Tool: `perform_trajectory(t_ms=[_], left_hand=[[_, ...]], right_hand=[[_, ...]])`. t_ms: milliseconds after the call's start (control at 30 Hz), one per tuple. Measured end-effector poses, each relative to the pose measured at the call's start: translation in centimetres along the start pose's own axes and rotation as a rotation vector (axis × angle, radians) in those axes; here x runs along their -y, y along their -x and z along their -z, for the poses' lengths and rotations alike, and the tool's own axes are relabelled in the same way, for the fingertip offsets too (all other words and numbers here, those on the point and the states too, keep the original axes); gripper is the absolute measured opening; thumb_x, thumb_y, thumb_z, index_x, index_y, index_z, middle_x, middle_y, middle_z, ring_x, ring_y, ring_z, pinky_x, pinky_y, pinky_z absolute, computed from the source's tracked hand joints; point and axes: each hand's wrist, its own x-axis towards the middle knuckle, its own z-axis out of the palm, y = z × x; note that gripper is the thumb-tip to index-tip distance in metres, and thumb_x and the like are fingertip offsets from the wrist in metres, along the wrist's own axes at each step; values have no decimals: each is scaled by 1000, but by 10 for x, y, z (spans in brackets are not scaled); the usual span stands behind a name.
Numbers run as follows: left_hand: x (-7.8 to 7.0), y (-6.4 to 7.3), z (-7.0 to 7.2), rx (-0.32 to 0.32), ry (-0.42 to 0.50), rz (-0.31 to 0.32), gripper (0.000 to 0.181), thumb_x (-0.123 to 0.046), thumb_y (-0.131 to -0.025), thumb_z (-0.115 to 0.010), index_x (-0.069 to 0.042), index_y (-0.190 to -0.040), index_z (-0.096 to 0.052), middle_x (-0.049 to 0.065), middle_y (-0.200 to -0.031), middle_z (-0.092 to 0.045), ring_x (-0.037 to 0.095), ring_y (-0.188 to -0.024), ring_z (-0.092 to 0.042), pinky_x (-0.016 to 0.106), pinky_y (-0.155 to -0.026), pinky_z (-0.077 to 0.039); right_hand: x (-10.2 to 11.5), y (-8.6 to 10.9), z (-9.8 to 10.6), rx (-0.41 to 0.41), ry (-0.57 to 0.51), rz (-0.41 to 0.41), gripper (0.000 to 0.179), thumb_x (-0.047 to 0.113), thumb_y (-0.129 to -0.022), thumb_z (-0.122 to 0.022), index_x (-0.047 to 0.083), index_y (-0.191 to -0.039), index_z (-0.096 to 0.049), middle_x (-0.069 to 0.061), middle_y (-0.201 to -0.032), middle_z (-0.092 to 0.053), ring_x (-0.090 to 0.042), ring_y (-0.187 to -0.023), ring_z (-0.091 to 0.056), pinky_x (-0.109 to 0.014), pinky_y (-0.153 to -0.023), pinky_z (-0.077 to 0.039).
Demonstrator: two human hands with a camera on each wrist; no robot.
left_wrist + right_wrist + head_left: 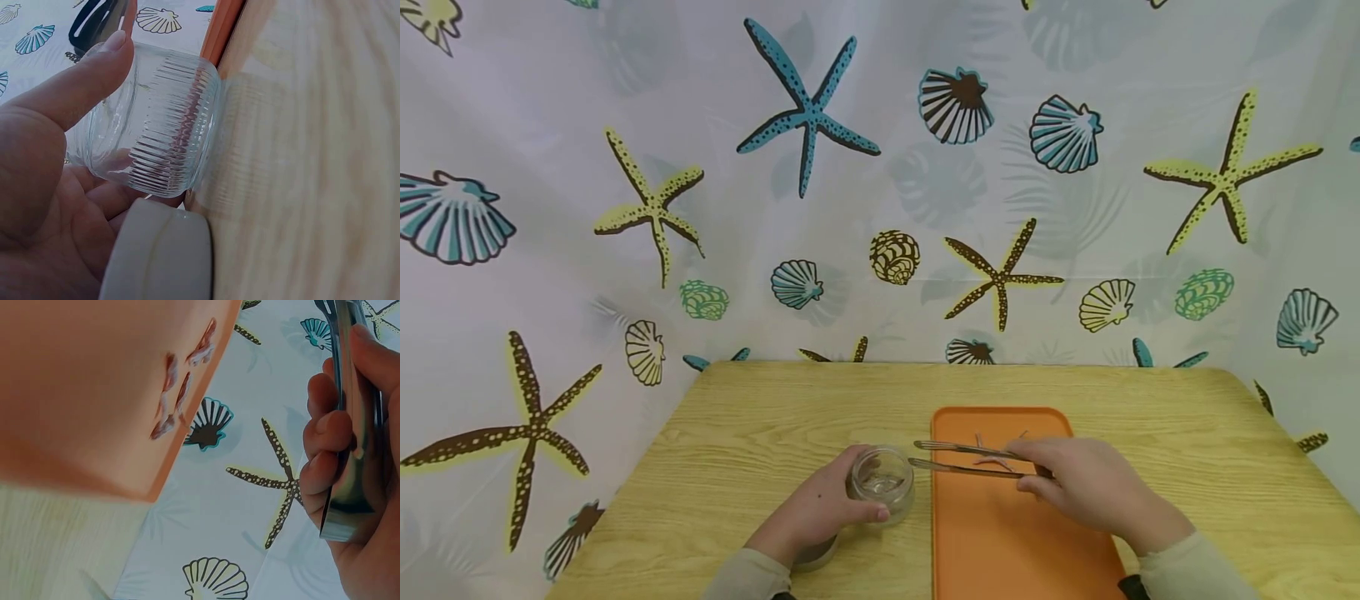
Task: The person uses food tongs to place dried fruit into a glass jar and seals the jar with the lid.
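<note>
My left hand (823,504) grips a clear glass jar (891,508) that stands on the table left of the tray. In the left wrist view the ribbed side of the jar (169,119) shows between thumb and fingers; reddish streaks appear through the glass, and I cannot tell whether they lie inside. Metal tongs (973,472) are held in my right hand (1086,483) above the tray. Their tips point left, spread apart with nothing between them, near the jar's rim. Several thin reddish-white strips (167,381) lie toward the far end of the orange tray (1015,546).
A pale rounded object (165,250) stands on the wooden table (715,467) beside the jar, partly hidden by my left hand in the head view. Behind the table hangs a white curtain (880,192) printed with starfish and shells.
</note>
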Motion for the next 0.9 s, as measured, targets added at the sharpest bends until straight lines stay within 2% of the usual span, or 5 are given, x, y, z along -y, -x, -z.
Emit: perform_trajectory(t_ms=[167, 400, 700, 767, 900], left_hand=[[0, 0, 0, -14, -23, 3, 99, -50, -78, -86, -16, -157, -36, 11, -149, -49, 31, -132, -48, 58, -105, -39], [-1, 0, 1, -8, -6, 10, 102, -50, -78, -86, -14, -158, -34, 10, -149, -49, 31, -134, -47, 57, -106, -38], [2, -1, 1, -4, -14, 1, 101, -51, -78, -86, -16, -158, -34, 7, -148, -52, 30, -135, -46, 58, -107, -37], [3, -1, 1, -4, -12, -3, 101, -51, -78, -86, -15, -158, -34, 7, -148, -52, 30, -135, -46, 57, -106, -37], [3, -1, 1, -4, -9, -12, 101, -50, -78, -86, -15, -157, -34, 7, -147, -52, 29, -134, -47, 57, -106, -37]], right_hand=[[-9, 7, 0, 15, 3, -40, 42, 42, -93, -72, 31, -133, -66, 24, -69, -47, 1, -57, -42, -25, -53, -37], [-19, 15, -2, 29, 30, -77, 35, 43, -91, -73, 32, -124, -68, 23, -71, -46, 0, -59, -42, -25, -53, -37], [-35, 29, -1, 48, 60, -121, 39, 37, -93, -74, 24, -130, -69, 22, -70, -45, 1, -59, -40, -26, -54, -36], [-39, 32, -1, 58, 68, -136, 39, 37, -93, -74, 23, -129, -70, 22, -71, -47, 0, -60, -42, -27, -56, -38], [-46, 39, -2, 71, 94, -162, 40, 38, -92, -74, 22, -129, -70, 17, -89, -65, -3, -71, -56, -32, -62, -47]])
